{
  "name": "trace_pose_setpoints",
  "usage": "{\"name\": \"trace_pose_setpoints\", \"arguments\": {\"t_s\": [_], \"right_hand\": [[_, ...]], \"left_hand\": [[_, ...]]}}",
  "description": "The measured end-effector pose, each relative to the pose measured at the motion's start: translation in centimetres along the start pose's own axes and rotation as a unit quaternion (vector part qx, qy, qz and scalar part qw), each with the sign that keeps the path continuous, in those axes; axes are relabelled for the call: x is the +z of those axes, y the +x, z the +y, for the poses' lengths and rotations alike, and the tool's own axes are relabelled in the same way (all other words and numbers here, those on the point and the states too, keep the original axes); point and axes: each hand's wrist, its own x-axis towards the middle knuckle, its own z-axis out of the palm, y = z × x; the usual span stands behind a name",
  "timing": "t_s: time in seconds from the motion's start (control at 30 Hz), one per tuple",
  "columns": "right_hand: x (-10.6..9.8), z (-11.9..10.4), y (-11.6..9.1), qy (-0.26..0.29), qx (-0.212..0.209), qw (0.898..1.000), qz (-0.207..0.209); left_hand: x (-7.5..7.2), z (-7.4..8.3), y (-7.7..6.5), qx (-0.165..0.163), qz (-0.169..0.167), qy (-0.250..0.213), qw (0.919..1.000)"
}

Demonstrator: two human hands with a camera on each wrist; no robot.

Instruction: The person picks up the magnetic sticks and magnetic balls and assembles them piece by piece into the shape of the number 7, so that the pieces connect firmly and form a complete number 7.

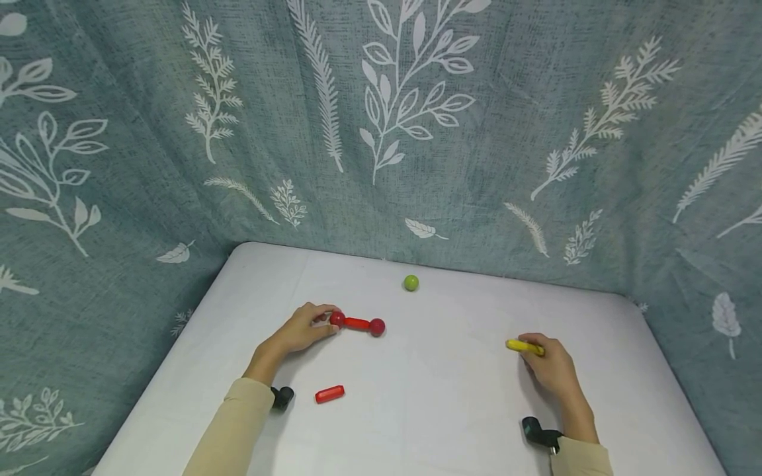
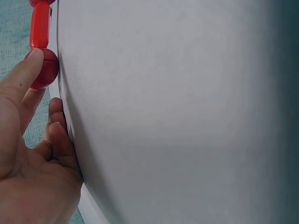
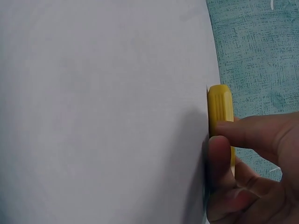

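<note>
On the white table (image 1: 440, 403), left of centre, can see a red dumbbell-shaped piece (image 1: 357, 324), with a bright, glossy bar in line between two darker balls (image 1: 378, 327), and over the right part of the table, a yellow stick (image 1: 518, 345) with grooves near its end. Pinches the left ball (image 1: 337, 320) between thumb and fingers of the left hand (image 1: 302, 329), parted just as wide as the ball. Grips the yellow stick by its right end in the right hand (image 1: 551, 365), with thumb and fingers brought narrowly together on it
</note>
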Motion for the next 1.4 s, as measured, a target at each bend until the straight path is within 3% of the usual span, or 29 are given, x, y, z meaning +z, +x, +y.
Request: {"name": "trace_pose_setpoints", "arguments": {"t_s": [0.4, 0.63, 1.13, 1.4], "right_hand": [[-0.1, -0.6, 0.2, -0.002, 0.006, 1.000, -0.028], [-0.8, -1.1, -0.4, -0.030, -0.009, 0.999, -0.016], [-1.3, -3.2, -1.0, -0.001, -0.002, 0.999, 0.045], [-0.6, -3.5, -1.0, 0.021, 0.010, 1.000, 0.020]], "left_hand": [[0.0, 0.1, -0.1, -0.003, 0.001, 0.003, 1.0000], [0.1, 0.2, -0.2, -0.003, 0.003, 0.002, 1.0000], [0.0, -0.1, 0.0, 0.002, 0.004, 0.008, 1.0000], [0.2, -0.2, 0.0, -0.001, 0.004, -0.001, 1.0000]]}}
